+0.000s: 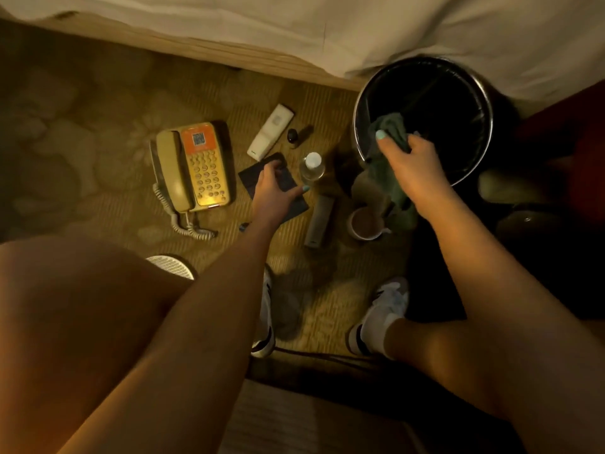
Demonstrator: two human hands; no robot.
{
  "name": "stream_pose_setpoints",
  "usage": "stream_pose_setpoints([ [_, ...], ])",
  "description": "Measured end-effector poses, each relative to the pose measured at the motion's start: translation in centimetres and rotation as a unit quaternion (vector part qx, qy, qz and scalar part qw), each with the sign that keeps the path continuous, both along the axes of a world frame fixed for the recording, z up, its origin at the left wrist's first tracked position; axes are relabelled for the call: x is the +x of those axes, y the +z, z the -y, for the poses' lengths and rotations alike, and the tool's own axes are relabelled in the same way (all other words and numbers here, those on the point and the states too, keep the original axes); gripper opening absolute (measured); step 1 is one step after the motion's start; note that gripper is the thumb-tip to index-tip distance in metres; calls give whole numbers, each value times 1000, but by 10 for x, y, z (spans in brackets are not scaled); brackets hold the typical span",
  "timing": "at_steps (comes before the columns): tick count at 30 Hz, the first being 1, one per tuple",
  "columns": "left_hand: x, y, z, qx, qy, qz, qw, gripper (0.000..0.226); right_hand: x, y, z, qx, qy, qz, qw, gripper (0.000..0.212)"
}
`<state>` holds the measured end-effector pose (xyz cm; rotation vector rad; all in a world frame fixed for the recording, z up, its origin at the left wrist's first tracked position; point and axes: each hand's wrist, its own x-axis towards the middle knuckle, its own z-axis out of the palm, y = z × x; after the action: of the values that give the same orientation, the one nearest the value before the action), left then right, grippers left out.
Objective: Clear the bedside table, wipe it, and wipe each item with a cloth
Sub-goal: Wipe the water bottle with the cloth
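Phone [193, 167]: it lies flat on the carpet [98, 132] on your far left, its curly cord trailing toward you.
White remote [271, 132]: it lies on the carpet just right of the phone, tilted.
Small dark bottle [292, 136]: it sits just beside the white remote.
Dark flat thing [278, 188]: it lies on the carpet near the phone. You cannot tell what it is.
Your left hand [273, 194]: its fingers are curled down onto the dark flat thing, gripping it.
Water bottle [312, 167]: it stands upright just right of your left hand, white cap on.
Grey remote [319, 221]: it lies on the carpet, close to the cup.
Cup [365, 224]: it stands on the carpet with brown drink inside.
Green cloth [389, 165]: it hangs down from your right hand, over the cup.
Your right hand [409, 158]: it is closed tight around the green cloth, at the bin's rim.
Bin [422, 121]: round and dark inside, it stands beside the bed [425, 31].
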<state>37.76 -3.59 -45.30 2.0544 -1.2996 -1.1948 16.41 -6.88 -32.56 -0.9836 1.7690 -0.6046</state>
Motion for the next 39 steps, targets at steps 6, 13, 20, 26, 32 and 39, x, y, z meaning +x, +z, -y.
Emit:
stream_pose_setpoints([
  [6, -13, -55, 25, 63, -57, -76, 993, 86, -10, -43, -5, 30, -46, 5, 998, 23],
  [13, -28, -87, 37, 32, 12, -136, 990, 73, -25, -57, 3, 1, -110, 6, 994, 21],
  [20, -38, -84, 54, 28, 4, -129, 991, 62, -27, -57, 4, 19, -127, 11, 992, 24],
  [26, -20, -53, 46, 20, 69, -144, 987, 66, -22, -40, -3, 23, -97, 14, 995, 23],
  [32, -17, 16, 47, 1, 77, -166, 983, 71, -21, 21, -3, 21, -70, -1, 997, 57],
  [39, -40, 136, 46, -40, 5, -258, 965, 50, -52, 112, -31, -51, -97, 4, 994, 28],
])
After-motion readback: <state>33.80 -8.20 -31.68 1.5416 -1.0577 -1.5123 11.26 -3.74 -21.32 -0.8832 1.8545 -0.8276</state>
